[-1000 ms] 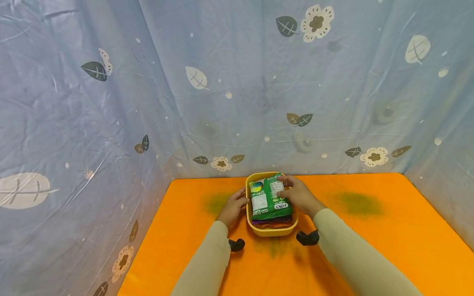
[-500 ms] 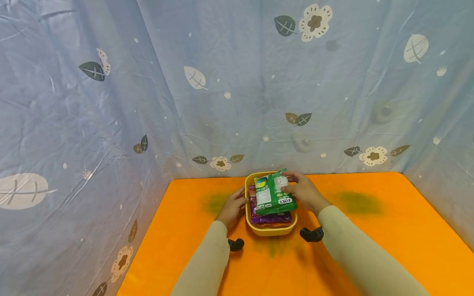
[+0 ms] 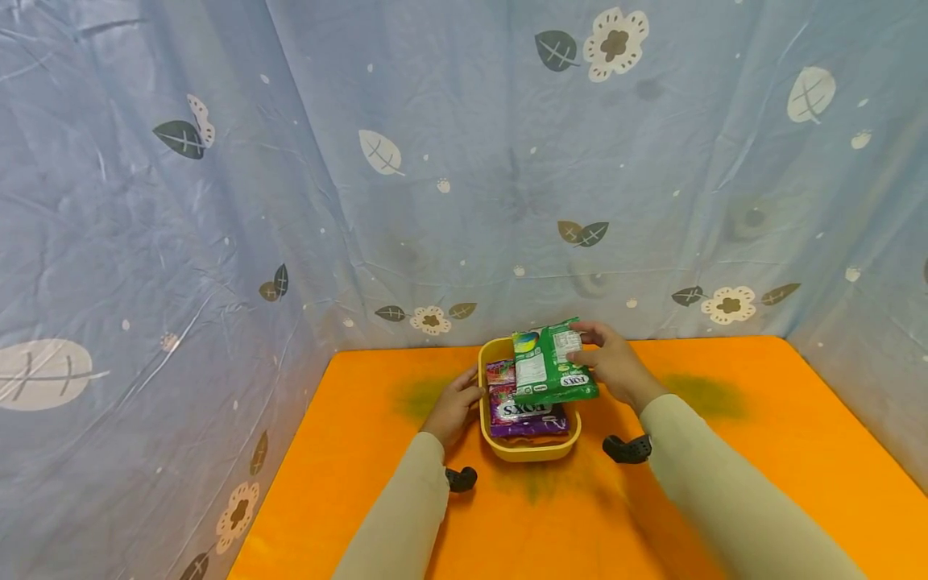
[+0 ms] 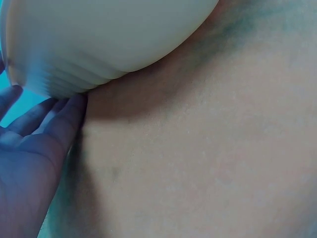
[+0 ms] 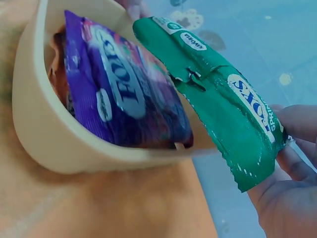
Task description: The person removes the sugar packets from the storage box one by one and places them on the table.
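Note:
My right hand pinches a green candy bag marked FOX'S by its right edge, thumb and fingers on either side. The bag hangs tilted over the right part of a yellow plastic tub. Inside the tub lies a purple FOX'S candy bag, also plain in the right wrist view, where the green bag is partly crumpled. My left hand rests against the tub's left side. In the left wrist view its straight fingers touch the tub's ribbed outer wall.
An orange tabletop with greenish patches lies under the tub. Blue curtains with leaves and flowers hang behind and at both sides, the back one close to the tub. Something brown shows beneath the purple bag.
The right hand has lifted the green bag from the tub and carried it up and to the right, uncovering the purple bag. The left hand stays at the tub's side.

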`<action>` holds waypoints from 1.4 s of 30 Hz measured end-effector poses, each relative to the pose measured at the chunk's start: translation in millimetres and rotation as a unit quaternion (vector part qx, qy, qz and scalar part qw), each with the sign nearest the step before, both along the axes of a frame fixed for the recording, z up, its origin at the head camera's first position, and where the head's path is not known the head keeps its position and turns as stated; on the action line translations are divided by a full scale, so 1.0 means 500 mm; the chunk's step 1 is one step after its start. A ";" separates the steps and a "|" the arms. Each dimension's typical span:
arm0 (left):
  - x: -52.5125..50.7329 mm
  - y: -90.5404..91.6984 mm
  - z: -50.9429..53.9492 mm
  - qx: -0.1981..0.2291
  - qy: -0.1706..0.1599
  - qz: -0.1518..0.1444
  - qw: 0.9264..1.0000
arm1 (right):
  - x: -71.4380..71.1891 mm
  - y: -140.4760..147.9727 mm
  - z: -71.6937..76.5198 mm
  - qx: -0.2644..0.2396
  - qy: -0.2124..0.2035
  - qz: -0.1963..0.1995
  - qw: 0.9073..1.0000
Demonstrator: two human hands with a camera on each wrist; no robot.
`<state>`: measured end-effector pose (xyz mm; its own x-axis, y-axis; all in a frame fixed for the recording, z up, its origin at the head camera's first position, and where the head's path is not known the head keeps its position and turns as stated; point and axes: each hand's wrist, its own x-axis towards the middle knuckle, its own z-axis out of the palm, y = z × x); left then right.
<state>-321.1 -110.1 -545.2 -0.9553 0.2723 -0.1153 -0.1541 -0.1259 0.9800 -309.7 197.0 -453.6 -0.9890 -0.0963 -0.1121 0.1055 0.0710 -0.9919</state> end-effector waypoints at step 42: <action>-0.009 -0.006 -0.007 0.002 -0.024 -0.004 1.000 | 0.058 0.211 -0.099 0.062 -0.010 -0.028 0.998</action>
